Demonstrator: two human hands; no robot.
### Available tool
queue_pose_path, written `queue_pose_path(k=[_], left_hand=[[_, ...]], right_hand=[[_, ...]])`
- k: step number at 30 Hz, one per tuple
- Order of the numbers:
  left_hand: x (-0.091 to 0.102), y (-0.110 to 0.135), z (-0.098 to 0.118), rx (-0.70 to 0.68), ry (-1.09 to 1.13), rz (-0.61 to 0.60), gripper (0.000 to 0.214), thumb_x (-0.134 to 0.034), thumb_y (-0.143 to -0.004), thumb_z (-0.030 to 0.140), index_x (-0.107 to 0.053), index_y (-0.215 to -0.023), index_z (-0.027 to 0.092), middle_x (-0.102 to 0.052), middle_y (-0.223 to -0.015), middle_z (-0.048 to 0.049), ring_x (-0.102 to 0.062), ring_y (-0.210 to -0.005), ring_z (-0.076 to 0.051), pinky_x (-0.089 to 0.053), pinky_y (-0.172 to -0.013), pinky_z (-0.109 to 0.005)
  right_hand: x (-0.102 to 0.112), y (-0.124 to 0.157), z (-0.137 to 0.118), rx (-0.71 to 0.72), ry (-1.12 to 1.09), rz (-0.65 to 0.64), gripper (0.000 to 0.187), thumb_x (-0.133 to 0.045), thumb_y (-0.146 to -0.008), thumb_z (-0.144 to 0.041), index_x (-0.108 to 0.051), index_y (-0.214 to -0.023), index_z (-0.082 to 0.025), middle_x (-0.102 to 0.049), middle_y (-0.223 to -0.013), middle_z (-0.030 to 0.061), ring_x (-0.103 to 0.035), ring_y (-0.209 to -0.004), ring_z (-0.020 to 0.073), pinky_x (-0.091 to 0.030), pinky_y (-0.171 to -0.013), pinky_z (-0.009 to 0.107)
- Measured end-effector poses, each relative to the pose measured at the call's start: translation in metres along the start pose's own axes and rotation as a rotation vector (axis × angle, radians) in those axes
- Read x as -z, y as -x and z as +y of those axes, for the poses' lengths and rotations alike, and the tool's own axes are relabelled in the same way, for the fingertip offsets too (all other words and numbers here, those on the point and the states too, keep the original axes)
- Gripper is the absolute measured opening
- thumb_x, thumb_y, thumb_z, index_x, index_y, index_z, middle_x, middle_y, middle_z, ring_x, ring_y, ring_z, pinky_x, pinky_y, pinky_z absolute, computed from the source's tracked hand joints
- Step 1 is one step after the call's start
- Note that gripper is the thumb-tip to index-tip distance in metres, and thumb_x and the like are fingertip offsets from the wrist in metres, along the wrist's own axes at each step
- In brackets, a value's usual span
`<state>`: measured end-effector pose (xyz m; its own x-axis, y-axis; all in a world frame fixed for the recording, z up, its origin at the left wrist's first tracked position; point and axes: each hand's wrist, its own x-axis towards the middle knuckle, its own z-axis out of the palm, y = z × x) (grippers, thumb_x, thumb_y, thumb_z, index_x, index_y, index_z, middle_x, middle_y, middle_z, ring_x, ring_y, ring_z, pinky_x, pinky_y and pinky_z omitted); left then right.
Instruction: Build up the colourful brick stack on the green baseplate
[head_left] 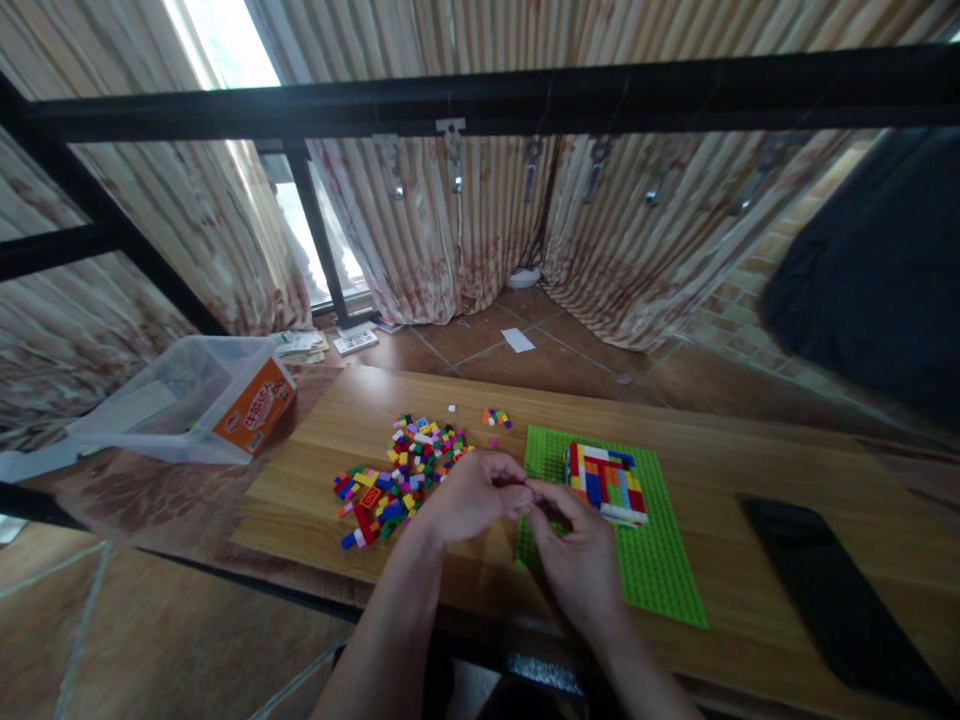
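Observation:
My left hand (480, 495) and my right hand (574, 545) meet fingertip to fingertip over the left edge of a green studded baseplate (664, 560). Both are closed in a pinch; whatever sits between the fingertips is hidden or too small to name. On the baseplate, just beyond my right hand, stands a low block of joined toy bricks (606, 482) in red, yellow, white, blue and orange. A spread pile of loose toy bricks (405, 465) lies to the left of my left hand, partly covered by it.
A small cluster of bricks (496, 417) lies behind the hands. A clear plastic bin (172, 400) with an orange label stands at the left. On the right of the wooden table (720, 470) rests a black flat object (840, 600). A black metal bar (480, 100) crosses above.

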<state>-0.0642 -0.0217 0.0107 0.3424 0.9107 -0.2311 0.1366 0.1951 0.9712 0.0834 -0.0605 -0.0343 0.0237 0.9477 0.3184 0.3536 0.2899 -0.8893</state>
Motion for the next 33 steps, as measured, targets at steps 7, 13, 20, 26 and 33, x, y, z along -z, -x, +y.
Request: queue_pose_path(k=[7, 13, 20, 26, 33], left_hand=[[-0.003, 0.001, 0.001, 0.029, 0.067, -0.068, 0.014, -0.070, -0.073, 0.025, -0.065, -0.077, 0.012, -0.066, -0.063, 0.0000, -0.059, -0.055, -0.009, -0.046, -0.058, -0.021], [0.000, -0.001, 0.002, -0.001, 0.048, -0.031, 0.012, -0.066, -0.076, 0.023, -0.067, -0.081, 0.013, -0.064, -0.065, 0.0008, -0.058, -0.058, -0.009, -0.047, -0.061, -0.022], [0.011, -0.008, -0.011, -0.170, -0.528, 0.160, 0.016, -0.055, -0.077, 0.013, -0.068, -0.069, 0.016, -0.064, -0.064, 0.0005, -0.055, -0.063, -0.012, -0.039, -0.060, -0.022], [0.009, -0.006, -0.009, -0.170, -0.755, 0.129, 0.020, -0.053, -0.074, 0.009, -0.070, -0.068, 0.017, -0.068, -0.068, -0.0004, -0.060, -0.066, -0.014, -0.039, -0.063, -0.024], [0.011, -0.005, -0.007, -0.176, -0.840, 0.144, 0.020, -0.054, -0.073, 0.008, -0.070, -0.066, 0.018, -0.070, -0.073, -0.0015, -0.062, -0.070, -0.015, -0.042, -0.065, -0.024]], right_hand=[[0.010, 0.003, 0.001, 0.066, 0.004, 0.003, 0.017, -0.061, -0.090, -0.028, -0.074, -0.100, -0.024, -0.075, -0.095, 0.0045, -0.070, -0.086, 0.0178, -0.056, -0.078, 0.032], [0.014, 0.002, 0.002, 0.033, -0.044, 0.006, 0.018, -0.061, -0.091, -0.031, -0.074, -0.102, -0.025, -0.075, -0.097, 0.0043, -0.071, -0.088, 0.0177, -0.057, -0.079, 0.032], [0.037, 0.005, 0.000, -0.079, 0.070, 0.103, 0.023, -0.059, -0.092, -0.039, -0.073, -0.104, -0.026, -0.077, -0.102, 0.0042, -0.071, -0.092, 0.0203, -0.056, -0.085, 0.036], [0.069, 0.002, 0.013, -0.041, 0.195, 0.214, 0.023, -0.056, -0.093, -0.038, -0.072, -0.102, -0.023, -0.075, -0.101, 0.0063, -0.071, -0.087, 0.0211, -0.056, -0.081, 0.037], [0.077, -0.003, 0.024, 0.132, 0.360, 0.175, 0.023, -0.050, -0.097, -0.032, -0.070, -0.095, -0.021, -0.068, -0.104, 0.0100, -0.065, -0.098, 0.0234, -0.053, -0.089, 0.042]])
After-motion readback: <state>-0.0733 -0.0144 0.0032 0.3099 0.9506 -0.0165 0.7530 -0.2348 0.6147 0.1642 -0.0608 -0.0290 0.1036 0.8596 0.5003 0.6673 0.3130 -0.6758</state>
